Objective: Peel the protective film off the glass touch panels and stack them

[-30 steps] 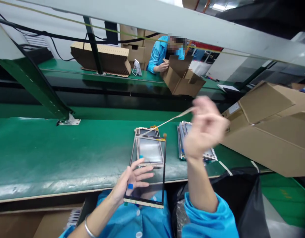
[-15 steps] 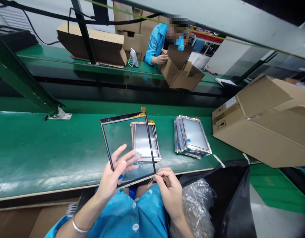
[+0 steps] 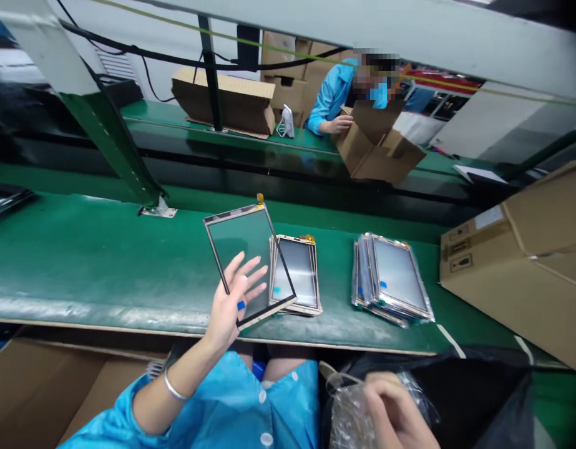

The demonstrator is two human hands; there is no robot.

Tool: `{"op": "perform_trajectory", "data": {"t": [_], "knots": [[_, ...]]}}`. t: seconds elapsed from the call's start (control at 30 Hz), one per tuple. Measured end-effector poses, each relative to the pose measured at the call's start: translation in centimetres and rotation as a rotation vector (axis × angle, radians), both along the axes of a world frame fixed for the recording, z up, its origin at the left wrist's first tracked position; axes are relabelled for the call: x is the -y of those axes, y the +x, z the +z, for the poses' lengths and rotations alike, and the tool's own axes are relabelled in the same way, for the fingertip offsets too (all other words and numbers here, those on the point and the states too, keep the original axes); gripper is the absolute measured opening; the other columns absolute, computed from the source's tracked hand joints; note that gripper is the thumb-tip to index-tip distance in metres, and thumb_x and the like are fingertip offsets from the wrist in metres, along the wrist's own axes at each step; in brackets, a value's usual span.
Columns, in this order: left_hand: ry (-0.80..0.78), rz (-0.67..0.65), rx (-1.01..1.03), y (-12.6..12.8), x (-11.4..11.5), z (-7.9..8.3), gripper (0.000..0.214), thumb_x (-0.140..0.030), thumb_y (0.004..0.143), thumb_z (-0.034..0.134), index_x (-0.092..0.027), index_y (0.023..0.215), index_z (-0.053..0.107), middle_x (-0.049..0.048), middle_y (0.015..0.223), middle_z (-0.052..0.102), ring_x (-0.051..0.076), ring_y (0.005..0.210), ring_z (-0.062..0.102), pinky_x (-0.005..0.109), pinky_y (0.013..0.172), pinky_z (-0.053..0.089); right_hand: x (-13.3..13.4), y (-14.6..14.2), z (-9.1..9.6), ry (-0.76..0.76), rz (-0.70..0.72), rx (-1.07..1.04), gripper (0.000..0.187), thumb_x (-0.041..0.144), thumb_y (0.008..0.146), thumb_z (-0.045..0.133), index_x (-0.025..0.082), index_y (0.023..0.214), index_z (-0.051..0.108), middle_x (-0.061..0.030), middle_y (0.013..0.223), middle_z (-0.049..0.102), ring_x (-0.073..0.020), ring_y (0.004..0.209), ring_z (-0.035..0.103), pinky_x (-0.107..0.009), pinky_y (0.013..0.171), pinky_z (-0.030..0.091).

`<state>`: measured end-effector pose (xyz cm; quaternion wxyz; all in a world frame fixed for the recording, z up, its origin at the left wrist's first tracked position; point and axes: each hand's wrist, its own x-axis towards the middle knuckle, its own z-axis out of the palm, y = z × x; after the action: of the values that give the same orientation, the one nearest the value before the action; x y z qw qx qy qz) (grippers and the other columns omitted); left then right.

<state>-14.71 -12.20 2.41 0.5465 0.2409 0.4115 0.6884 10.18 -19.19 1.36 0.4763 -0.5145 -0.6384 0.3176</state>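
My left hand (image 3: pixel 229 308) holds a clear touch panel (image 3: pixel 243 249) with a dark frame, tilted above the bench. The thumb is on the near side and the fingers show through the glass behind it. An orange flex tail (image 3: pixel 260 199) sticks up from its top edge, and a blue tab lies near the thumb. Down at the right, my right hand (image 3: pixel 395 408) is closed, with a thin, curled, pale strip (image 3: pixel 346 376) trailing from its fingers. Beyond the held panel lies a stack of framed panels (image 3: pixel 301 271).
Another pile of wrapped panels (image 3: pixel 400 274) sits on the green bench (image 3: pixel 175 262). A black bag (image 3: pixel 484 386) with clear plastic wrap (image 3: pixel 348 418) hangs at the front edge. A carton (image 3: pixel 517 268) stands right. Across, a person (image 3: pixel 337 93) handles an open box (image 3: pixel 381 153).
My right hand has left the panel's lower corner and moved right and down over the bag, with the strip trailing. My left hand still holds the panel. The view has shifted.
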Motion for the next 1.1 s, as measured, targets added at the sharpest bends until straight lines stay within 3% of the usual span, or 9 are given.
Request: {"op": "perform_trajectory", "data": {"t": [0.07, 0.17, 0.27, 0.4, 0.57, 0.83, 1.1], "knots": [[-0.005, -0.019, 0.011, 0.2, 0.8, 0.2, 0.045, -0.03, 0.09, 0.056, -0.026, 0.132, 0.043, 0.0097, 0.135, 0.054, 0.025, 0.117, 0.058, 0.034, 0.088, 0.053, -2.1, -1.0, -0.6, -0.059, -0.045, -0.032, 0.009, 0.03, 0.086, 0.058, 0.021, 0.084, 0.061, -0.0052, 0.08, 0.061, -0.0161, 0.063, 0.058, -0.026, 0.053, 0.05], [0.007, -0.031, 0.004, 0.7, 2.2, 0.5, 0.041, -0.03, 0.089, 0.057, -0.027, 0.129, 0.047, 0.0079, 0.13, 0.059, 0.024, 0.111, 0.062, 0.032, 0.083, 0.055, -4.7, -4.3, -0.9, -0.231, 0.044, -0.218, 0.024, 0.042, 0.084, 0.059, 0.018, 0.088, 0.062, -0.0025, 0.071, 0.059, -0.0125, 0.052, 0.053, -0.024, 0.047, 0.047], [0.059, -0.02, -0.021, 0.9, 3.1, 0.8, 0.038, -0.029, 0.089, 0.058, -0.029, 0.126, 0.052, 0.0063, 0.125, 0.063, 0.024, 0.106, 0.064, 0.031, 0.08, 0.057, -5.9, -6.5, -0.6, -0.387, 0.163, -0.384, 0.03, 0.047, 0.08, 0.062, 0.018, 0.073, 0.059, 0.0038, 0.054, 0.049, -0.008, 0.042, 0.043, -0.021, 0.041, 0.039], [0.183, -0.041, -0.041, 0.9, 3.5, 0.8, 0.033, -0.025, 0.091, 0.055, -0.035, 0.122, 0.057, 0.002, 0.118, 0.067, 0.021, 0.102, 0.067, 0.029, 0.077, 0.059, -6.1, -6.4, -0.8, -0.471, 0.251, -0.555, 0.036, 0.045, 0.077, 0.067, 0.018, 0.06, 0.052, 0.0062, 0.048, 0.044, -0.0053, 0.038, 0.038, -0.019, 0.039, 0.032], [0.209, -0.031, -0.027, 1.0, 3.3, 0.8, 0.033, -0.023, 0.091, 0.054, -0.037, 0.12, 0.059, 0.0, 0.116, 0.069, 0.02, 0.099, 0.068, 0.026, 0.075, 0.06, -6.0, -5.9, -0.9, -0.445, 0.322, -0.644, 0.031, 0.041, 0.081, 0.065, 0.017, 0.063, 0.056, 0.0054, 0.054, 0.047, -0.0034, 0.035, 0.038, -0.018, 0.035, 0.029], [0.169, 0.035, -0.003, 0.8, 2.9, 1.1, 0.033, -0.02, 0.091, 0.054, -0.037, 0.12, 0.059, -0.0011, 0.116, 0.069, 0.019, 0.1, 0.068, 0.025, 0.074, 0.06, -5.1, -6.4, 0.4, -0.225, 0.134, -0.416, 0.012, 0.026, 0.087, 0.056, 0.02, 0.087, 0.067, 0.0002, 0.071, 0.058, -0.0068, 0.049, 0.05, -0.018, 0.044, 0.044], [0.271, 0.013, -0.079, 1.0, 3.7, 0.8, 0.035, -0.019, 0.094, 0.048, -0.037, 0.123, 0.056, -0.0005, 0.118, 0.068, 0.019, 0.102, 0.067, 0.026, 0.078, 0.06, -5.2, -6.5, -0.1, -0.147, 0.056, -0.329, 0.004, 0.019, 0.082, 0.061, 0.02, 0.079, 0.06, 0.0016, 0.074, 0.055, -0.0082, 0.056, 0.05, -0.02, 0.051, 0.042]]}}
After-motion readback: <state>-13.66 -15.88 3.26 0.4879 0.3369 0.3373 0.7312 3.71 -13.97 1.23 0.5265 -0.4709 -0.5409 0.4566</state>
